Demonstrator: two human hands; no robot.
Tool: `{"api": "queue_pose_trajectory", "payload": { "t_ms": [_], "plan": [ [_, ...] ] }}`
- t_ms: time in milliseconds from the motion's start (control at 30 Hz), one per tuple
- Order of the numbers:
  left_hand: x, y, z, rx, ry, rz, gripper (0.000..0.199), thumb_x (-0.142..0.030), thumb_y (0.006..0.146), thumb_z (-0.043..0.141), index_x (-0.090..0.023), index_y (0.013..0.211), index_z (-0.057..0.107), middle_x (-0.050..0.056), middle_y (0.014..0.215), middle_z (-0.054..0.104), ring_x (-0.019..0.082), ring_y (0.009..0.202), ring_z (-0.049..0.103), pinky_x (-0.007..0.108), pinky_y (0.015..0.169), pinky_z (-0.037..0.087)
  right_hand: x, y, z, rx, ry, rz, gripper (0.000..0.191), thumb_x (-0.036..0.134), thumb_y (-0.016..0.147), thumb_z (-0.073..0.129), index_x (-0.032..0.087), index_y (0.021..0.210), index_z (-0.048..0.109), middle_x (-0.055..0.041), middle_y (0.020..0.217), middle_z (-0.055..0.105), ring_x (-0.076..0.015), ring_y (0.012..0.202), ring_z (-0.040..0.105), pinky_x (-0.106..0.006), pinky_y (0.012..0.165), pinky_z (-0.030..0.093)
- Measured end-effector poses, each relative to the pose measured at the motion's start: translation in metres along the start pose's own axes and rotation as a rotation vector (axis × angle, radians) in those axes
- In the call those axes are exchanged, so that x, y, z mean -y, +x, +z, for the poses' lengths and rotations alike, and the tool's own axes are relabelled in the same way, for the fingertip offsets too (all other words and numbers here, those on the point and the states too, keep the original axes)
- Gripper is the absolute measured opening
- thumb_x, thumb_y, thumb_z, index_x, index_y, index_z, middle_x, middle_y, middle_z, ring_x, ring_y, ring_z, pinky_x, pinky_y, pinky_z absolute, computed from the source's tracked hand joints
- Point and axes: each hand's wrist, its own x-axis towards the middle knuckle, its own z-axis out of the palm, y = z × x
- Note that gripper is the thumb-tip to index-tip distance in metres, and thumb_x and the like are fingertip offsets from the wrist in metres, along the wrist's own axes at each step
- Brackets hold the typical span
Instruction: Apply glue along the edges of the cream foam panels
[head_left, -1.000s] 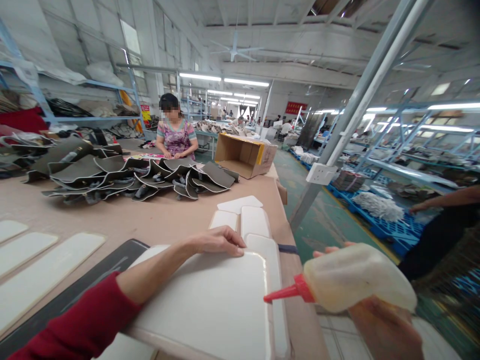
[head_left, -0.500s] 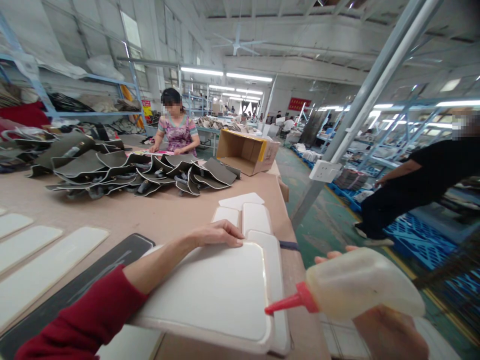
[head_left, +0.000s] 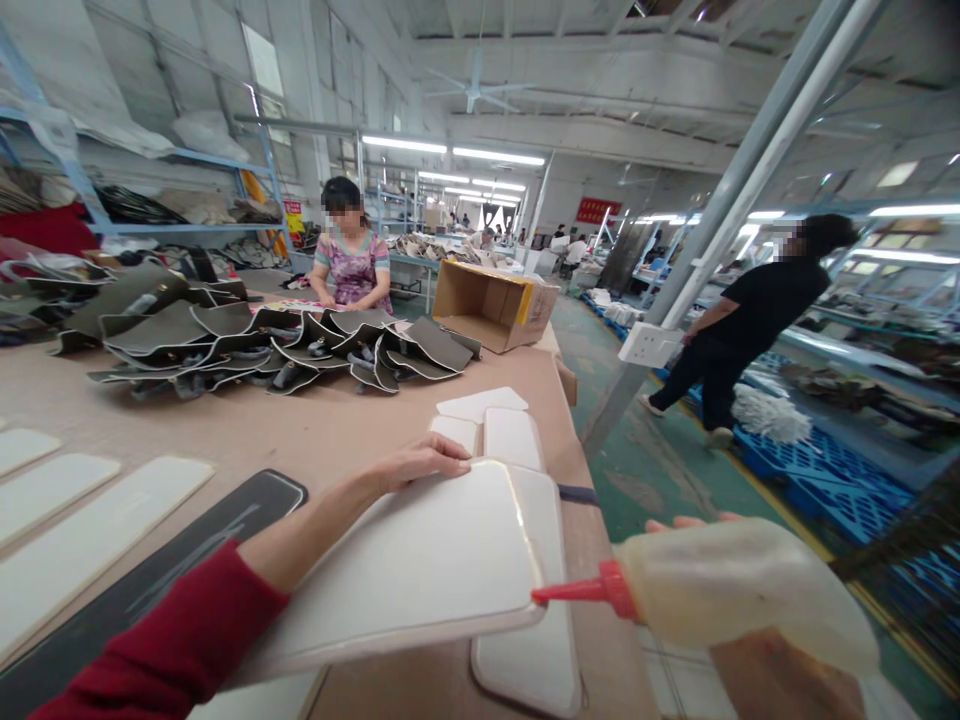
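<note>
My left hand (head_left: 427,461) is closed on the far edge of a white panel (head_left: 405,570) with rounded corners, which is tilted above the table. My right hand (head_left: 780,665) wraps round a translucent glue bottle (head_left: 742,590) with yellowish contents; its fingertips show above the bottle. The bottle's red nozzle (head_left: 577,592) touches the panel's near right corner. A shiny wet line runs along the panel's right edge. Beneath lies another white panel (head_left: 529,665), partly covered, and smaller white pieces (head_left: 512,438) lie beyond it.
A dark board (head_left: 255,510) and several white strips (head_left: 112,545) lie to the left. Dark green curved pieces (head_left: 300,345) are heaped across the table, near an open cardboard box (head_left: 487,305). A co-worker (head_left: 351,265) sits behind the heap. Right of the post (head_left: 712,230), another person (head_left: 757,310) walks.
The panel has turned and tilted, its near right corner lifting off the panel below. The nozzle has reached that corner. The person at right has moved further away, leftwards.
</note>
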Motion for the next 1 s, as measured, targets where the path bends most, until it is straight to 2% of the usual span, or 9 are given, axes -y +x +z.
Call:
{"api": "queue_pose_trajectory", "payload": {
  "t_ms": [133, 233, 367, 467, 600, 733, 833, 1000],
  "plan": [
    [0.004, 0.003, 0.0, -0.1, -0.094, 0.012, 0.037, -0.039, 0.062, 0.077, -0.012, 0.087, 0.07, 0.003, 0.074, 0.071, 0.013, 0.057, 0.062, 0.02, 0.049, 0.044, 0.002, -0.002, 0.01, -0.121, 0.087, -0.023, 0.066, 0.024, 0.066, 0.076, 0.033, 0.127, 0.051, 0.0011, 0.126, 0.059, -0.0261, 0.116, 0.053, -0.038, 0.096, 0.047],
    [0.009, 0.007, 0.001, -0.178, -0.156, 0.032, 0.04, -0.04, 0.059, 0.078, -0.013, 0.088, 0.07, 0.004, 0.075, 0.072, 0.015, 0.06, 0.063, 0.02, 0.049, 0.045, 0.003, 0.0, 0.017, -0.208, 0.07, -0.133, 0.06, 0.028, 0.067, 0.077, 0.029, 0.123, 0.056, -0.0038, 0.126, 0.059, -0.0311, 0.115, 0.053, -0.041, 0.088, 0.053],
    [0.016, 0.014, 0.002, -0.267, -0.243, 0.045, 0.039, -0.037, 0.058, 0.078, -0.015, 0.089, 0.071, 0.003, 0.075, 0.072, 0.015, 0.062, 0.063, 0.022, 0.053, 0.047, 0.006, -0.001, 0.036, -0.365, 0.032, -0.221, 0.06, 0.025, 0.067, 0.078, 0.028, 0.123, 0.057, -0.0031, 0.129, 0.055, -0.0291, 0.115, 0.053, -0.032, 0.077, 0.057],
    [0.019, 0.015, 0.005, -0.309, -0.282, 0.059, 0.036, -0.035, 0.06, 0.077, -0.015, 0.089, 0.07, 0.003, 0.074, 0.072, 0.015, 0.062, 0.062, 0.022, 0.054, 0.047, 0.008, 0.001, 0.048, -0.373, 0.054, -0.264, 0.053, 0.026, 0.069, 0.078, 0.028, 0.119, 0.059, -0.002, 0.126, 0.057, -0.0275, 0.115, 0.053, -0.036, 0.086, 0.053],
    [0.023, 0.015, 0.009, -0.317, -0.314, 0.085, 0.039, -0.038, 0.061, 0.077, -0.015, 0.091, 0.069, 0.003, 0.071, 0.071, 0.015, 0.061, 0.062, 0.023, 0.055, 0.048, 0.005, 0.006, 0.052, -0.396, 0.083, -0.293, 0.06, 0.021, 0.064, 0.081, 0.026, 0.12, 0.059, -0.0032, 0.121, 0.061, -0.0275, 0.114, 0.053, -0.042, 0.095, 0.047],
    [0.026, 0.016, 0.012, -0.307, -0.343, 0.086, 0.044, -0.041, 0.058, 0.079, -0.014, 0.09, 0.067, 0.004, 0.071, 0.07, 0.016, 0.062, 0.062, 0.024, 0.056, 0.048, 0.003, 0.007, 0.049, -0.403, 0.109, -0.261, 0.061, 0.016, 0.059, 0.082, 0.023, 0.116, 0.062, -0.0041, 0.115, 0.065, -0.0274, 0.11, 0.057, -0.038, 0.088, 0.052],
    [0.028, 0.018, 0.013, -0.316, -0.371, 0.073, 0.045, -0.042, 0.055, 0.081, -0.014, 0.087, 0.064, 0.003, 0.068, 0.069, 0.016, 0.061, 0.062, 0.025, 0.055, 0.049, 0.004, 0.008, 0.047, -0.375, 0.11, -0.251, 0.056, 0.017, 0.063, 0.081, 0.023, 0.116, 0.062, -0.004, 0.111, 0.066, -0.0251, 0.107, 0.058, -0.033, 0.083, 0.054],
    [0.031, 0.018, 0.011, -0.314, -0.394, 0.051, 0.045, -0.043, 0.052, 0.082, -0.016, 0.081, 0.06, 0.0, 0.065, 0.065, 0.014, 0.058, 0.06, 0.024, 0.054, 0.047, 0.002, 0.01, 0.044, -0.316, 0.1, -0.239, 0.06, 0.02, 0.068, 0.079, 0.024, 0.124, 0.056, -0.0054, 0.112, 0.066, -0.028, 0.107, 0.059, -0.037, 0.081, 0.055]
  ]
}}
